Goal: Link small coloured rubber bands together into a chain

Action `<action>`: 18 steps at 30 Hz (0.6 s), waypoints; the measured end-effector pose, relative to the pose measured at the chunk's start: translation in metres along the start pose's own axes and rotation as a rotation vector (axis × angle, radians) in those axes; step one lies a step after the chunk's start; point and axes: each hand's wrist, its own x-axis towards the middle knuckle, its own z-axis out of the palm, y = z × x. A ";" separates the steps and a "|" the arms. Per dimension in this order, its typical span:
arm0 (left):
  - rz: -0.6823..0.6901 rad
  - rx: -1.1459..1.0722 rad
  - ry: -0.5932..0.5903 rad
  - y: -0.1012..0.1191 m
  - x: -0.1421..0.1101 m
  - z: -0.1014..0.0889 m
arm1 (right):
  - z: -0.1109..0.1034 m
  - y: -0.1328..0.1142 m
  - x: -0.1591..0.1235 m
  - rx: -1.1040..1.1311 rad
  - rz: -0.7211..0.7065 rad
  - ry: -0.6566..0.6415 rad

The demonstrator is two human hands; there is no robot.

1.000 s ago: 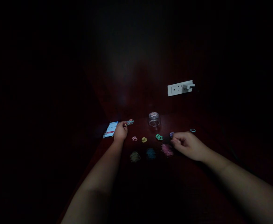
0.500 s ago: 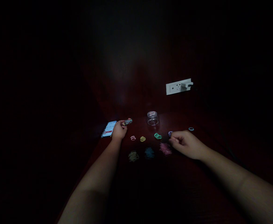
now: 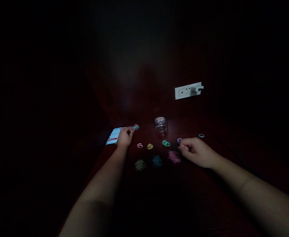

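Note:
My left hand reaches beside a mixed pile of small hair ties, its fingers pinched, with a yellow hair tie at the tips. Fingers curled together, my right hand rests by the purple hair ties and partly covers them; what it grips, if anything, is hidden. Between the hands lie pink hair ties, yellow hair ties and green hair ties. Nearer me are piles of thin bands: yellowish, blue and pink.
A clear lidded jar stands at the back of the dark red table. A lit phone lies left of my left hand. One light blue hair tie lies at the right. A wall socket holds a plug.
My left hand has shifted slightly, and its fingers now sit closer over the mixed pile. The right hand stays curled by the purple hair ties. The view has moved a little.

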 end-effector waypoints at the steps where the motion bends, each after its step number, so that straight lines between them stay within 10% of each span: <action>1: 0.002 0.005 0.003 0.000 0.000 0.000 | 0.000 0.000 0.000 -0.002 0.000 -0.001; 18: -0.014 -0.015 -0.037 -0.010 0.002 0.007 | -0.002 -0.002 0.001 -0.028 -0.025 -0.022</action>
